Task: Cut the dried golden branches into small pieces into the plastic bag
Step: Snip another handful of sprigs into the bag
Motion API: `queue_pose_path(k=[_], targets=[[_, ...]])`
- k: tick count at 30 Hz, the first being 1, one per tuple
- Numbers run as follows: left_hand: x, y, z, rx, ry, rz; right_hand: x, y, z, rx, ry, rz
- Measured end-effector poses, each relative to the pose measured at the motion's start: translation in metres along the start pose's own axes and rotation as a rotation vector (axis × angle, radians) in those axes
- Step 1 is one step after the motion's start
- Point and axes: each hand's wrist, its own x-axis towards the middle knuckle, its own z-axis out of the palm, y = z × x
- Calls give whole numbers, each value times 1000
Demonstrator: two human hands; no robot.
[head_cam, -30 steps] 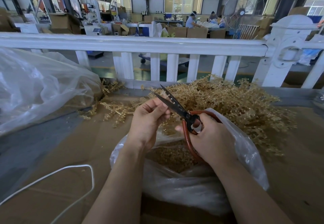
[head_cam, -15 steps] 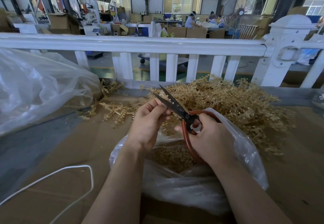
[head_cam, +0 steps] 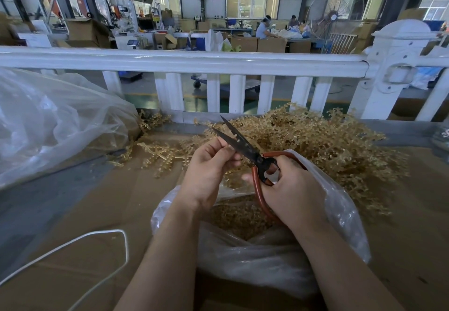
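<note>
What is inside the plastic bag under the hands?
The plastic bag holds a heap of small golden cut pieces. The hands, scissors and the bag's cloudy folds cover part of it, so its depth stays hidden.

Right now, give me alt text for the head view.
Right hand holds open scissors over a plastic bag of cut pieces; left hand pinches something small at the blades. Golden branches lie piled behind, before a white railing.

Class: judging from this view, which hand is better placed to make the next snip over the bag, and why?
Right. The right hand grips the scissors, blades open above the plastic bag. The left hand only pinches something small at the blades.
</note>
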Motion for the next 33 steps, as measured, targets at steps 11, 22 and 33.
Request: queue_pose_path(k=[11, 22, 33], targets=[[-1, 2, -2, -76, -13, 6, -1, 2, 2, 3, 5, -3], [-3, 2, -5, -39, 12, 43, -3, -3, -2, 41, 46, -12], [-1, 3, -9, 18, 18, 75, 0, -5, -2, 11, 27, -34]])
